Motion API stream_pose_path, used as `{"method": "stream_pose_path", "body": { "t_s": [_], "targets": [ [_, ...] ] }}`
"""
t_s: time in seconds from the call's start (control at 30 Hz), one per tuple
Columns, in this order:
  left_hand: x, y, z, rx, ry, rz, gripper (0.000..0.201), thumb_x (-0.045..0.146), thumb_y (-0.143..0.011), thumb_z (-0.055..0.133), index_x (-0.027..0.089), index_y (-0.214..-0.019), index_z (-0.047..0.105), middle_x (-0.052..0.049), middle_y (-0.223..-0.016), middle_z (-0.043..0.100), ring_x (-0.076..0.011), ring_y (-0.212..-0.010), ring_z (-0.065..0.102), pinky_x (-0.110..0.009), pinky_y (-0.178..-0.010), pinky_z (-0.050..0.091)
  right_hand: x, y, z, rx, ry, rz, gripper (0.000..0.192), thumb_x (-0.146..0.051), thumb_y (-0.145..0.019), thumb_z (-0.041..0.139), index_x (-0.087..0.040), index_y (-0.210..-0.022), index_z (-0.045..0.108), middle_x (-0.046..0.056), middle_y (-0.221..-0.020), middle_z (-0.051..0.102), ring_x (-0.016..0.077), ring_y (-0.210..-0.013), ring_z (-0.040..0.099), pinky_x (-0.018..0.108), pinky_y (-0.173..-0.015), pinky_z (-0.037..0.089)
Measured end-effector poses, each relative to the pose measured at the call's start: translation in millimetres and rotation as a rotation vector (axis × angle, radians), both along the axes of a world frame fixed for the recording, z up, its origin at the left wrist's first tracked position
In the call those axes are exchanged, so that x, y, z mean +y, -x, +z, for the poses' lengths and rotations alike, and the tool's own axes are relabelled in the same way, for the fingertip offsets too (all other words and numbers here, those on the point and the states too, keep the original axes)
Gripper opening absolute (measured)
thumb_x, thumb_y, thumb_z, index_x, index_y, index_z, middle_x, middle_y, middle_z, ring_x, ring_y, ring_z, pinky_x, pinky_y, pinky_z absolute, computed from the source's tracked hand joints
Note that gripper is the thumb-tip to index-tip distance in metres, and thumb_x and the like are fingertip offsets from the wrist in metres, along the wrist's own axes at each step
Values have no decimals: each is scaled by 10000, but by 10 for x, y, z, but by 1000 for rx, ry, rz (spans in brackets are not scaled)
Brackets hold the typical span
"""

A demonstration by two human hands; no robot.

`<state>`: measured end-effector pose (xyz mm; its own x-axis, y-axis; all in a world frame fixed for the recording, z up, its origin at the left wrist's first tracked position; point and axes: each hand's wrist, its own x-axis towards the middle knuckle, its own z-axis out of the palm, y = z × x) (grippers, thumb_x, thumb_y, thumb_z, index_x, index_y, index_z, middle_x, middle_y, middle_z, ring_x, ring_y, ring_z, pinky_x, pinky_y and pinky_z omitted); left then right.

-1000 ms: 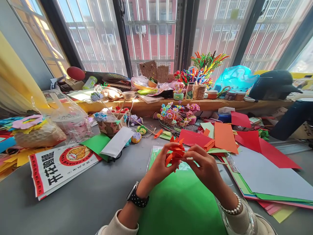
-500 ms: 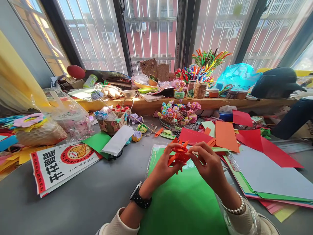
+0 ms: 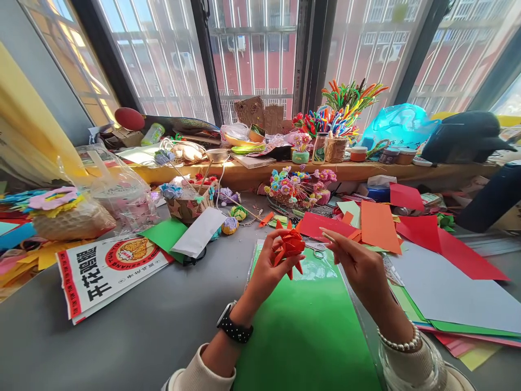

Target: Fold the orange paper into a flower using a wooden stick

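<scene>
Orange folded paper flower is pinched in the left hand, held above the green sheet. Right hand is half-open, empty, just beside it. Judged light, easily crushed; best gripped at the base.

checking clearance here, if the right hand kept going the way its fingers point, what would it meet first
Probably the orange folded paper flower held in the left hand. The right hand has its fingers stretched toward it with a small gap between, though depth is hard to judge.

Printed bag left on grey table; pipe cleaners (many-coloured) on sill.
</scene>
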<state>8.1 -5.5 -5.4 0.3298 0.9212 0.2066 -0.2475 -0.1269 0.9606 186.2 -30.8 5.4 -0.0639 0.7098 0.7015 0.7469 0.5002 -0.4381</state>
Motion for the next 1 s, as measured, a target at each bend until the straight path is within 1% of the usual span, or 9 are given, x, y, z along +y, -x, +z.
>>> {"method": "stream_pose_path", "body": {
  "t_s": [0.03, 0.1, 0.2, 0.3, 0.37, 0.43, 0.6, 0.77, 1.0],
  "targets": [
    [2, 1, -1, -6, 0, 1, 463, 273, -663, 667, 239, -1027, 383, -30, -934, 545, -209, -846, 627, -222, -604, 486, 2, -8, 3, -8, 3, -12, 301, -287, -869, 410, -202, -1125, 543, 22, -685, 604, 144, -586, 552, 257, -565, 452],
    [10, 1, -12, -6, 3, -5, 471, 269, -660, 670, 242, -1039, 392, -30, -924, 553, -212, -861, 622, -227, -618, 486, 5, -8, 12, -19, -15, -4, 330, -277, -880, 372, -187, -1170, 499, 48, -765, 623, 167, -684, 572, 283, -630, 462],
    [26, -2, -34, 16, 36, -1, 497, 284, -667, 660, 241, -1082, 388, -35, -909, 553, -217, -808, 637, -225, -567, 480, -4, 12, 24, 14, -26, 77, 323, -221, -883, 346, -182, -1189, 444, 48, -830, 644, 168, -776, 583, 299, -716, 461],
    [35, -4, -45, 37, 91, 41, 494, 290, -678, 647, 239, -1098, 393, -36, -935, 553, -194, -747, 648, -238, -580, 484, -34, 41, 21, 143, 74, 144, 172, -223, -851, 445, -206, -1016, 490, 10, -797, 666, 104, -544, 574, 216, -547, 468],
    [35, -6, -49, 50, 103, 70, 493, 285, -666, 655, 230, -1089, 408, -34, -944, 560, -174, -733, 644, -249, -620, 488, -49, 68, 10, 111, 127, 194, 54, -244, -819, 511, -206, -840, 542, -12, -675, 639, 102, -533, 565, 201, -520, 452],
    [32, -11, -56, 76, 90, 81, 499, 286, -648, 668, 216, -1077, 424, -36, -925, 574, -168, -746, 634, -252, -640, 487, -48, 101, -7, 79, 102, 195, 75, -260, -791, 554, -197, -756, 574, -5, -644, 604, 110, -545, 547, 205, -503, 431],
    [28, -32, -85, 95, 66, 21, 491, 292, -659, 658, 205, -1080, 419, -48, -936, 588, -175, -794, 617, -246, -633, 484, -12, 155, -37, 90, 58, 251, 108, -235, -800, 542, -171, -811, 629, 33, -728, 567, 130, -661, 556, 226, -584, 444],
    [27, -44, -102, 69, 70, -24, 476, 275, -673, 649, 208, -1080, 411, -61, -1007, 569, -176, -820, 616, -247, -646, 486, -10, 155, -22, 128, 175, 254, 166, -226, -791, 555, -184, -941, 612, 3, -684, 530, 112, -596, 518, 211, -526, 427],
    [27, -50, -128, 67, 37, -53, 468, 271, -675, 654, 206, -1076, 420, -62, -1002, 555, -180, -851, 607, -283, -723, 489, -15, 161, -28, 159, 207, 255, 104, -240, -787, 559, -184, -826, 639, 16, -710, 545, 112, -587, 505, 224, -509, 410]
  ]
}}
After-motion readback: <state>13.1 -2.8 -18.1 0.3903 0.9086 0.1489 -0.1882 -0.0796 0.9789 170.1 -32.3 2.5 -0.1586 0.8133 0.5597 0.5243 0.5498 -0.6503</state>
